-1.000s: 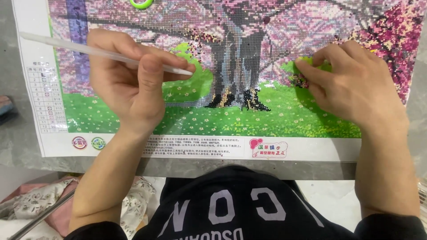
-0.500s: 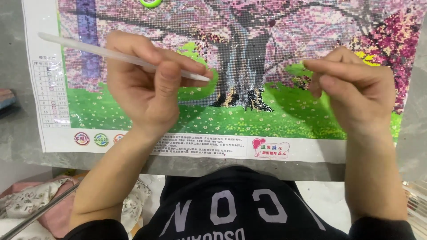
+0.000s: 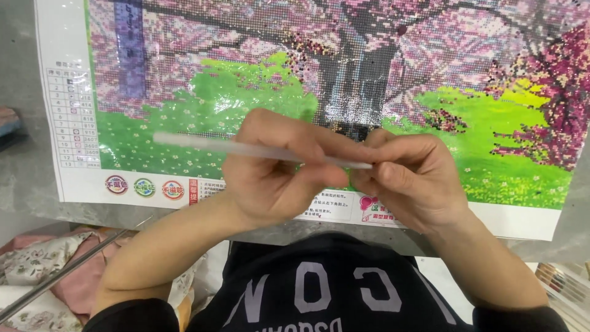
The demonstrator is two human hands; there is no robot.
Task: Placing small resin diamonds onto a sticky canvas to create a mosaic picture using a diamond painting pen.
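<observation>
A diamond-painting canvas (image 3: pixel 246 86) with pink blossom trees and green grass lies on a grey table. My left hand (image 3: pixel 276 169) grips a white applicator pen (image 3: pixel 203 143), held level over the canvas's lower edge with its tip pointing right. My right hand (image 3: pixel 412 178) meets it at the middle, its fingertips pinched around the pen's tip. Both hands hover just above the canvas's white bottom margin (image 3: pixel 516 218).
A colour key chart (image 3: pixel 70 114) runs down the canvas's left margin, with round stickers (image 3: pixel 144 187) below. Floral and pink cloth (image 3: pixel 43 270) and a thin metal rod (image 3: pixel 61 276) lie under the table's near left edge. My dark top (image 3: pixel 319 289) fills the bottom.
My hands came together from apart: the left brought the pen down and right, and the right left the canvas to pinch the pen's tip. The view shifted, so the canvas sits lower.
</observation>
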